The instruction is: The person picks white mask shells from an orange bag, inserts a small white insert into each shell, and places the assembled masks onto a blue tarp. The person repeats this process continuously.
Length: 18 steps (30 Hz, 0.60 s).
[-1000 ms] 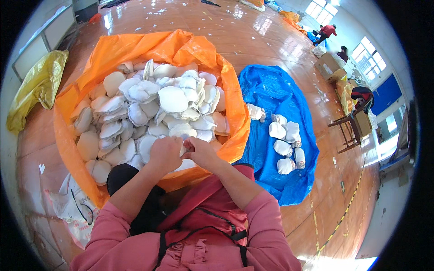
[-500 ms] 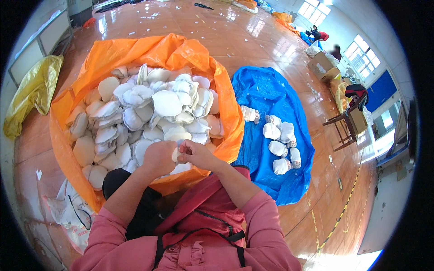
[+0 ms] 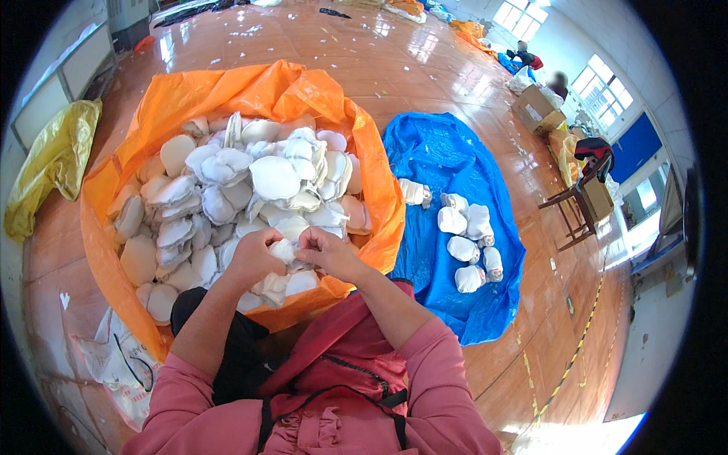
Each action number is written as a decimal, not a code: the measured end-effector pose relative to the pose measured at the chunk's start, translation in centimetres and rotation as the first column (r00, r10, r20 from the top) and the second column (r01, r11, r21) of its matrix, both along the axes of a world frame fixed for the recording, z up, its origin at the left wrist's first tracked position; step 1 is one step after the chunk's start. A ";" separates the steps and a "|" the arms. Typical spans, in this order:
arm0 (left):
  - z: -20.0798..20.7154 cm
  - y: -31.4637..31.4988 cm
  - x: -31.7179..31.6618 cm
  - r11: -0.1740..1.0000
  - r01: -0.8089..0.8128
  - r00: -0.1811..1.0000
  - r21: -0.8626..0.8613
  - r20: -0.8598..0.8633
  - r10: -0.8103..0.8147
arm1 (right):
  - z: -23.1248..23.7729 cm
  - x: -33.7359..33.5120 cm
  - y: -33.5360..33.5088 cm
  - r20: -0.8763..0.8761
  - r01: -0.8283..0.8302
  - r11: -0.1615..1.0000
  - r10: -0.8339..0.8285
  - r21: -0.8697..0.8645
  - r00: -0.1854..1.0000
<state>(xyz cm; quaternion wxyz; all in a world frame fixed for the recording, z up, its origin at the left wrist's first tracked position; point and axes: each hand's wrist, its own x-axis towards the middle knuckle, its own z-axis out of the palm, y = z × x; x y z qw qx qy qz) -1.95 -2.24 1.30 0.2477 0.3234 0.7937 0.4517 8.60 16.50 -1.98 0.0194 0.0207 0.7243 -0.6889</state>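
In front of me an orange plastic bag (image 3: 356,114) lies wide open, heaped with white rounded fabric pads (image 3: 274,179), many stacked in bunches. Over its near side my left hand (image 3: 256,259) is closed on a small white pad (image 3: 282,251), most of it hidden by the fingers. My right hand (image 3: 327,254) is closed too, its thumb and fingertips pinching at the right edge of that same pad. More pads hang or lie just below both hands. To the right, a blue plastic sheet (image 3: 455,159) holds several bound white bundles (image 3: 479,221).
A yellow sack (image 3: 61,163) lies at the left by a low panel. A white sack (image 3: 121,364) is on the floor near my left. At the right stand a wooden chair (image 3: 572,208) and a cardboard box (image 3: 535,110). Other people (image 3: 523,54) are far off at the back right.
My hands have moved slightly apart, and more of the white pad shows between them. The right hand has turned its fingers toward the pad's edge. The bundles lie as before.
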 end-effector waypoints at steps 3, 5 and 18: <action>0.4 -0.1 0.4 1.000 0.008 0.998 0.013 -0.055 -0.008 | 0.3 0.2 -0.3 0.014 0.070 0.998 -0.070 0.004 0.997; 1.1 0.0 0.5 0.992 0.099 0.958 -0.082 -0.261 -0.117 | 0.2 0.7 -0.6 0.032 0.079 0.995 -0.081 0.068 0.996; -0.2 0.1 0.5 0.877 0.329 0.654 -0.350 -0.585 -0.479 | -0.9 1.1 -2.5 0.201 -0.216 0.628 0.096 0.747 0.975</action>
